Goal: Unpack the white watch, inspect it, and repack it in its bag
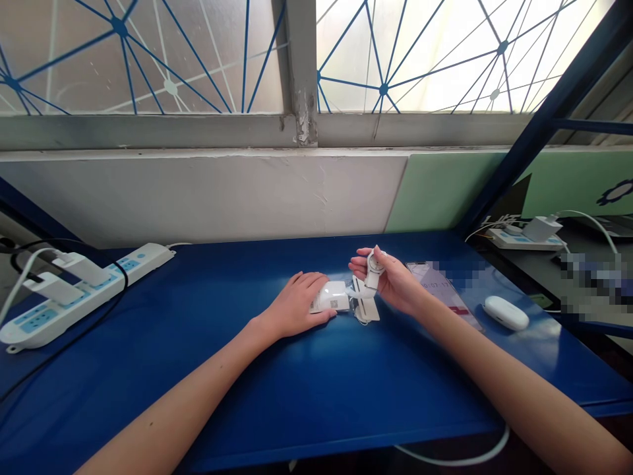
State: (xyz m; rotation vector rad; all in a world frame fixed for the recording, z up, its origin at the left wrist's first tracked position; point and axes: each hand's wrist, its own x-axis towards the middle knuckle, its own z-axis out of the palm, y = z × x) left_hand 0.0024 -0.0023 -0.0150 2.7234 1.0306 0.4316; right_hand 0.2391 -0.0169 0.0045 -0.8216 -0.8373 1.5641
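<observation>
On the blue table, near its middle, my left hand (297, 305) lies over the left end of a small white package (336, 296), with its fingers wrapped over the top edge and the thumb along the lower edge. My right hand (388, 274) is just to the right, holding a small white device with a round part (374, 265) between thumb and fingers. Beneath that device a white card-like piece (366, 310) rests on the table beside the package. Clear plastic shows between the package and the card.
A white power strip (126, 262) with plugged-in adapters and a black cable is at the left. Right of my right hand lie a phone (442, 290) and a white earbud case (506, 313). Behind the table (297, 409) stand a wall and windows.
</observation>
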